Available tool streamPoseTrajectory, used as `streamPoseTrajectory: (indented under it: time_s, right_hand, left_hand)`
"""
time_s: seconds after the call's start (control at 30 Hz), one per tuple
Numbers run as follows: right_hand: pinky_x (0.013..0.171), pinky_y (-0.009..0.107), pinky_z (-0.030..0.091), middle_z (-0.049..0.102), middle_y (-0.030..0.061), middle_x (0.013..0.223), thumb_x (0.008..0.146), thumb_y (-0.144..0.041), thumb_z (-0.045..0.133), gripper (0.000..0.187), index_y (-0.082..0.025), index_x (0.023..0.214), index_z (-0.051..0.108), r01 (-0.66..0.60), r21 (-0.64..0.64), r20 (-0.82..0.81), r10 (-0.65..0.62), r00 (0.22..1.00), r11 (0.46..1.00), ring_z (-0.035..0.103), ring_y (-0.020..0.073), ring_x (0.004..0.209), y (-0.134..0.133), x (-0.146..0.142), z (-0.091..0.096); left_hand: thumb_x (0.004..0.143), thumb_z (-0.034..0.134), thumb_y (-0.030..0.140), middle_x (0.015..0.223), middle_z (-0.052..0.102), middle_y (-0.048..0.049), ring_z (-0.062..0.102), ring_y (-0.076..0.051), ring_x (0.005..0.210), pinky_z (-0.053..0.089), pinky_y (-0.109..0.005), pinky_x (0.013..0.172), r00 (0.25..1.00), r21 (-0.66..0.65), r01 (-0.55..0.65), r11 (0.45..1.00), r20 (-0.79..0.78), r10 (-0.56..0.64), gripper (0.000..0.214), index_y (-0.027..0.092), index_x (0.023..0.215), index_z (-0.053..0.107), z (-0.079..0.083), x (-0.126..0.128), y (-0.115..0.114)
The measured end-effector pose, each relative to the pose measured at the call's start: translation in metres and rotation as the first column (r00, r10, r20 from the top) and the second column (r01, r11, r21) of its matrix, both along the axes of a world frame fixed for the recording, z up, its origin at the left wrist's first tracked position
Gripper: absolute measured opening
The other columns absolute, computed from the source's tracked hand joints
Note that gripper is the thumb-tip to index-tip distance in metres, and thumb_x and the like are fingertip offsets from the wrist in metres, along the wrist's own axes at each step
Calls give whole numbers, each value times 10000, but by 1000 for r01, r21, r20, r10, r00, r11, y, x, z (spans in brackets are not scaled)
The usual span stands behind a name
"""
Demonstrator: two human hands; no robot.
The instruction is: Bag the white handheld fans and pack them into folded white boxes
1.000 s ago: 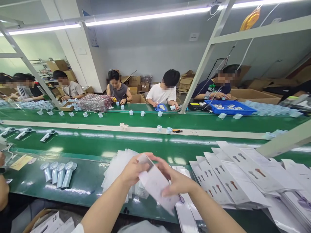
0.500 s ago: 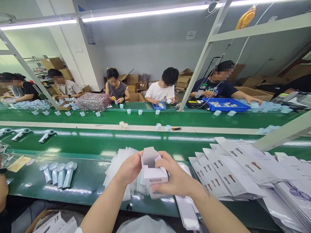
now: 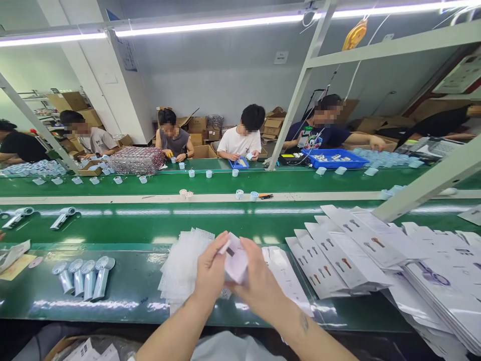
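A small white cardboard box (image 3: 236, 260) is held up in front of me, between both hands. My left hand (image 3: 211, 265) grips its left side, and my right hand (image 3: 257, 271) is wrapped round its right side. The end of the box facing me appears closed, with a small dark mark on it. Behind and left of the box lies a pile of translucent bubble bags (image 3: 184, 265). Flat white printed cartons (image 3: 287, 278) lie on the bench just right of my right hand.
Several light-blue handheld fans (image 3: 89, 278) lie on the bench at left. Stacked flat cartons (image 3: 338, 255) fill the right, beside a slanting metal post (image 3: 424, 175). Beyond runs a green conveyor (image 3: 124, 225) with device bodies; co-workers sit across it. An open carton (image 3: 62, 348) stands at lower left.
The box's open flaps have been folded in, and its end now looks closed. Both hands have turned the box and now hold it from either side. The view has shifted slightly right.
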State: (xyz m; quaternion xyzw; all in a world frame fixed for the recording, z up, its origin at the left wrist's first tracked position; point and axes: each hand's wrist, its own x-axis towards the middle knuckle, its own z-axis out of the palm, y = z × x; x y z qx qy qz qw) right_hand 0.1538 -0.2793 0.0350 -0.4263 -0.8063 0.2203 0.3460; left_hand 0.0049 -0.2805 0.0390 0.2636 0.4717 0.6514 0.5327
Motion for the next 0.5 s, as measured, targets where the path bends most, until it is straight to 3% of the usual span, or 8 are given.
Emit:
streamPoseTrajectory:
  time_s: [0.1, 0.2, 0.27, 0.37, 0.43, 0.5]
  right_hand:
    - [917, 503, 513, 482, 153, 1308, 708, -295, 758, 819, -246, 1373, 282, 73, -26, -129, -76, 989, 997, 554, 328, 1170, 1, 1, -19]
    - [882, 457, 527, 510, 109, 1263, 654, -270, 779, 795, -261, 1316, 340, 12, -149, -159, -36, 987, 989, 585, 293, 1097, 4, 6, -20]
    - [910, 450, 512, 504, 100, 1280, 650, -249, 775, 809, -270, 1329, 335, -18, -176, -181, -15, 983, 984, 570, 285, 1124, 3, 9, -15]
    - [906, 444, 512, 496, 111, 1311, 644, -259, 783, 847, -265, 1354, 321, -21, -255, -188, -29, 982, 967, 564, 289, 1143, 0, 14, -10]
    - [899, 446, 512, 495, 124, 1320, 622, -274, 802, 874, -249, 1354, 326, -26, -299, -176, -28, 984, 954, 562, 300, 1151, 0, 17, -8]
    - [898, 445, 508, 504, 128, 1312, 610, -287, 815, 881, -239, 1348, 337, -51, -310, -167, -1, 986, 949, 560, 303, 1152, 2, 22, -7]
  left_hand:
    - [712, 724, 312, 1424, 538, -93, 425, -315, 1354, 381, -398, 1061, 939, 127, 294, 947, -222, -262, 341, 220, 1039, 742, 6, -12, -3]
    - [690, 748, 284, 1550, 373, -62, 443, -334, 1324, 432, -399, 981, 858, 112, 493, 863, -229, -460, 288, 231, 971, 716, 14, -20, 3]
    - [657, 761, 230, 1478, 460, -76, 572, -285, 1141, 484, -349, 839, 857, 86, 508, 857, -144, -494, 336, 235, 979, 663, 17, -17, 6]
    - [622, 743, 171, 1070, 673, -62, 613, -185, 834, 473, -277, 681, 884, 61, 467, 882, -15, -467, 417, 219, 1011, 598, 15, -3, 4]
    - [600, 724, 153, 891, 667, -24, 583, -153, 727, 452, -254, 623, 907, 37, 418, 908, 31, -419, 412, 208, 982, 582, 13, 5, 0]
    - [576, 709, 138, 848, 649, -6, 567, -143, 697, 440, -246, 599, 925, 5, 378, 926, 48, -378, 409, 206, 958, 581, 13, 12, -4]
